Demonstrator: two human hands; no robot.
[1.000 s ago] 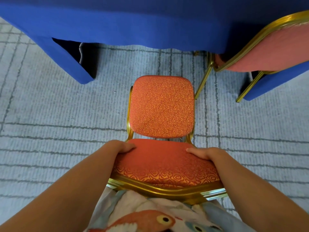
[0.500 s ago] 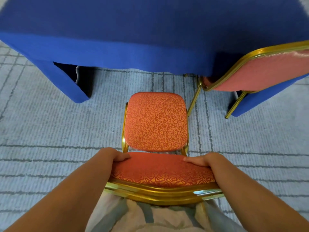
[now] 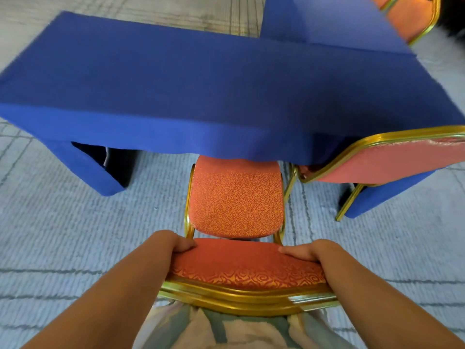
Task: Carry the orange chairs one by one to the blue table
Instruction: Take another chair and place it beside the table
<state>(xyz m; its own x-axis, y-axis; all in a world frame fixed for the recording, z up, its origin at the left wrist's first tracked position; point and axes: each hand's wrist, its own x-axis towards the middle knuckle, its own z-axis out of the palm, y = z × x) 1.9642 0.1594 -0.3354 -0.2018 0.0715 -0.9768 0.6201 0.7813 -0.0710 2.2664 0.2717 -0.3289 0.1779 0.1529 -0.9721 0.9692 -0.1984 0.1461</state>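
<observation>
I am gripping the orange chair (image 3: 236,197) by the top of its backrest, my left hand (image 3: 173,244) curling over one corner and my right hand (image 3: 304,250) over the other. The front of its seat is sitting just under the blue tabletop's (image 3: 201,84) near edge. A second chair (image 3: 392,159) is standing at the tabletop's right end.

Front of the orange chair (image 3: 236,197) tucked under the blue table (image 3: 201,84); left hand (image 3: 173,244) and right hand (image 3: 305,250) fingers hidden behind its backrest (image 3: 246,263); neighbouring chair (image 3: 392,162) cut off at right.
</observation>
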